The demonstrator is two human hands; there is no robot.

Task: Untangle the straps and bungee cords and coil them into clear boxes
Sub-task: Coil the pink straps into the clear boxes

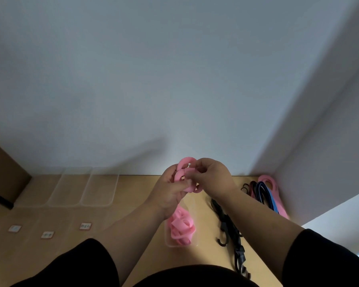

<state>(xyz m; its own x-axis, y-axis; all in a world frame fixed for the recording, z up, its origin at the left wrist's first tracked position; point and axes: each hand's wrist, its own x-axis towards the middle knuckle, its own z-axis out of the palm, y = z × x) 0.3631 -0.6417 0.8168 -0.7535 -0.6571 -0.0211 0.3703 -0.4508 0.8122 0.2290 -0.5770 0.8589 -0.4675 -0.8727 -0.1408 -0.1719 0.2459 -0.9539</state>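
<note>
Head view — both hands (pixel 192 179) pinch pink strap (pixel 185 165).

Head-worn camera looks forward and down, close over the table (pixel 133 204).

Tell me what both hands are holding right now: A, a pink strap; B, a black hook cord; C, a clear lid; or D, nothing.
A: the left hand and right hand both grip a coiled pink strap above the table, while the black cord lies untouched on the wood.
</note>
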